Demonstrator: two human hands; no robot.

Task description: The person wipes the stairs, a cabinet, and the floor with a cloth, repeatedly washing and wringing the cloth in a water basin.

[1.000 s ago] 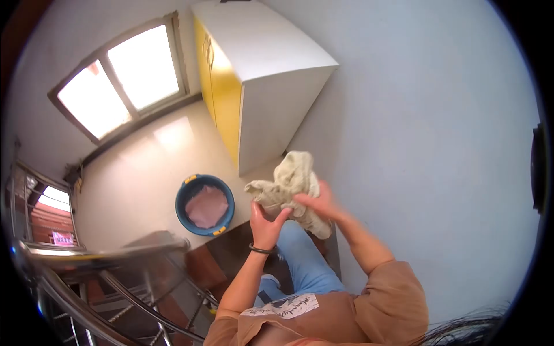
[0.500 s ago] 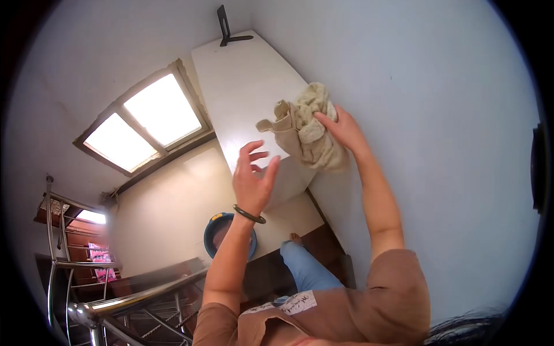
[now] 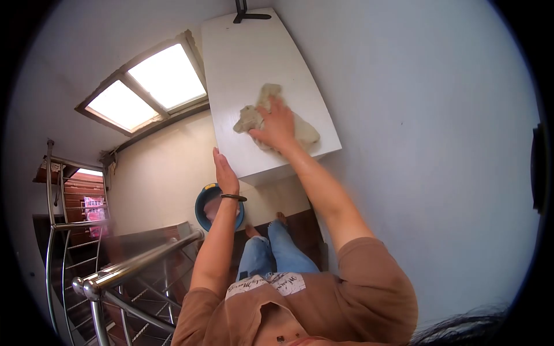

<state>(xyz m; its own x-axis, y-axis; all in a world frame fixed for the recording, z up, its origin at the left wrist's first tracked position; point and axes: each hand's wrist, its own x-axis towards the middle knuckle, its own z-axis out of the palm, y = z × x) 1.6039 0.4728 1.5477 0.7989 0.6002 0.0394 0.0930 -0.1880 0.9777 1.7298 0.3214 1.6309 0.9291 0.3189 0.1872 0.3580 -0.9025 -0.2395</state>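
A crumpled beige cloth (image 3: 303,131) lies bunched on the white top of a cabinet or table (image 3: 248,63). From above, my right hand (image 3: 276,124) presses on the cloth and grips it, slightly smeared by motion. My left hand (image 3: 226,173) is at the near left edge of the white top, its fingers straight and its palm turned towards the side. It holds nothing; whether it touches the edge I cannot tell. A dark bracelet (image 3: 234,198) sits on the left wrist.
Below my left forearm a blue basin (image 3: 202,216) stands on the floor with something pinkish inside. A black stand (image 3: 251,16) is at the far end of the top. A metal railing (image 3: 138,262) runs at lower left, a wall (image 3: 415,144) on the right.
The cloth, held up at the right before, is now down on the white top, with my right hand over it. My left hand has moved down and left to the edge.
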